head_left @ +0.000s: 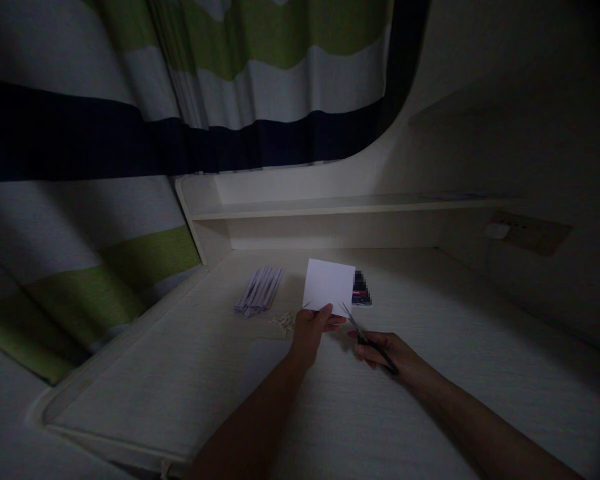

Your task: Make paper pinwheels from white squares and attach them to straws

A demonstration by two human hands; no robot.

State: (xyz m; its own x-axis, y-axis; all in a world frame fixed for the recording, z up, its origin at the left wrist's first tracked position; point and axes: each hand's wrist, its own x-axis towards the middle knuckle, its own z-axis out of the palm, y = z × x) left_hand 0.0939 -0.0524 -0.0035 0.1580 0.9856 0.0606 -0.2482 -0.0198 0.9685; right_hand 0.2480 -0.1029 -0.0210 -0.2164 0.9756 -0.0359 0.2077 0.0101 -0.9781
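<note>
My left hand (313, 330) pinches the lower edge of a square white sheet of paper (329, 283), thumb on top and fingers beneath. A small dark mark or slit shows near the sheet's lower left corner. In my right hand (380, 350) is a pair of scissors (359, 331) with dark handles. Its blades point up and left, and one tip overlaps the sheet's lower right corner. Whether the blades touch the paper, I cannot tell. Left of the sheet lies a bundle of pale rolled paper strips (260, 290). Several small whitish pieces (283, 323) are scattered beside my left hand.
Another pale sheet (263, 360) lies flat on the light tabletop (180, 373), partly behind my left forearm. A blurred dark item (362, 290) sits right of the paper. Behind runs a low shelf (330, 208), with a striped curtain (280, 100) above and a wall socket (530, 233) at right.
</note>
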